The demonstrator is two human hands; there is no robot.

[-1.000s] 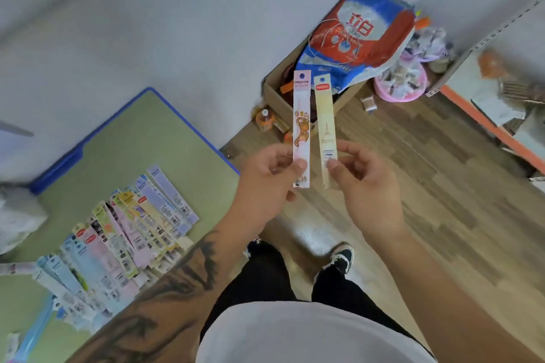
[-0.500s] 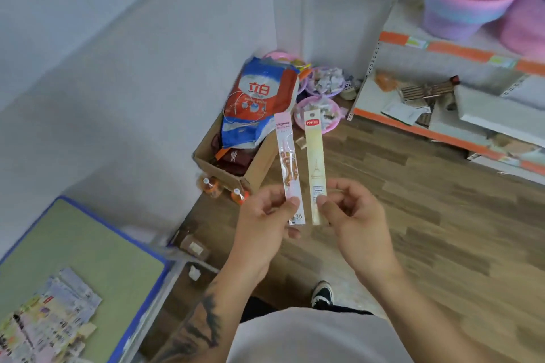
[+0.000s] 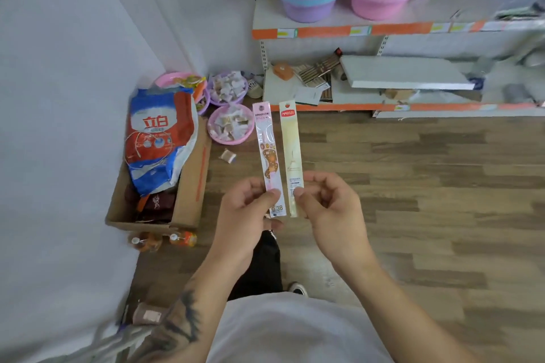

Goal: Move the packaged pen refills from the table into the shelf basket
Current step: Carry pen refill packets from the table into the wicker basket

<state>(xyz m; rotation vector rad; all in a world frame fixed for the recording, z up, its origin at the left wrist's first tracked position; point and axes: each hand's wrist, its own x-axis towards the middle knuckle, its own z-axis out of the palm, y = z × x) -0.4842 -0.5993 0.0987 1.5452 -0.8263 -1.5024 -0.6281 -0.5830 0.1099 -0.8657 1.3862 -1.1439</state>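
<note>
Pink refill pack (image 3: 267,156), cream refill pack (image 3: 291,153), two hands

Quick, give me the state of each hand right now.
Left hand: closed, pinching the pink refill pack near its lower end.
Right hand: closed, pinching the cream refill pack near its lower end.

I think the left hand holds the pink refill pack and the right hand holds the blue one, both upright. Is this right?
Not quite. In the head view the right hand pinches a pale yellow refill pack, not a blue one. The left hand does hold the pink refill pack, and both stand upright.
</note>
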